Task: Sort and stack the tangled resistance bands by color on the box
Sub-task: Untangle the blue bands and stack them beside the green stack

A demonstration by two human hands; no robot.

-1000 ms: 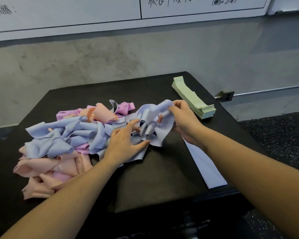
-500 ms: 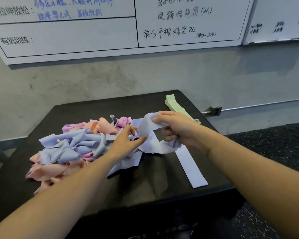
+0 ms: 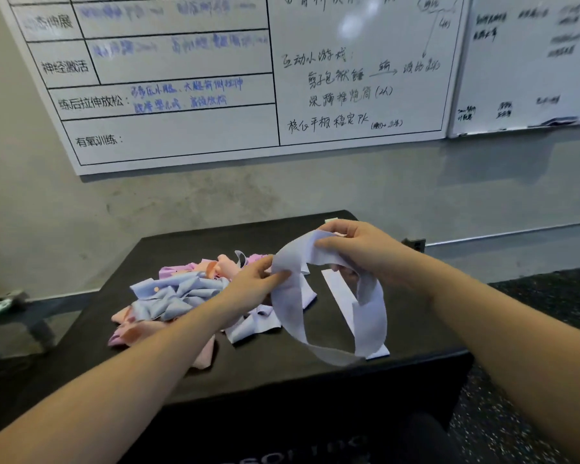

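tangle risk comes first: the lavender-blue band [image 3: 329, 306], a loop, hangs in the air between both hands above the black box [image 3: 282, 373], and its lower curve droops close to the flat lavender-blue strip [image 3: 345, 303] already laid on the box top, so a careless lowering could drag that strip askew or off the near edge. the left hand [image 3: 255, 283] pinches the band's left fold, thumb and fingers clamped on it, while the right hand [image 3: 355, 249] holds the upper edge with fingers curled round it; the loop looks twisted near the top, and if the twist is not worked out before it is laid down, it would probably sit lumpy instead of flat. another lavender-blue piece [image 3: 252, 326] lies crumpled just under the left wrist, and it could be swept along by the forearm. to the left sits the mixed pile [image 3: 181, 296] of lavender-blue, peach and pink-purple bands, knotted and folded over each other, so most of the sorting appears undone. the bands read as thin, matte, floppy ribbon with soft creases, likely stretchy and inclined to cling. a sliver of the pale green stack [image 3: 331, 220] shows behind the right hand at the far edge. the box top looks smooth and faintly glossy. a whiteboard [image 3: 215, 78] with handwriting hangs on the rough grey wall behind.
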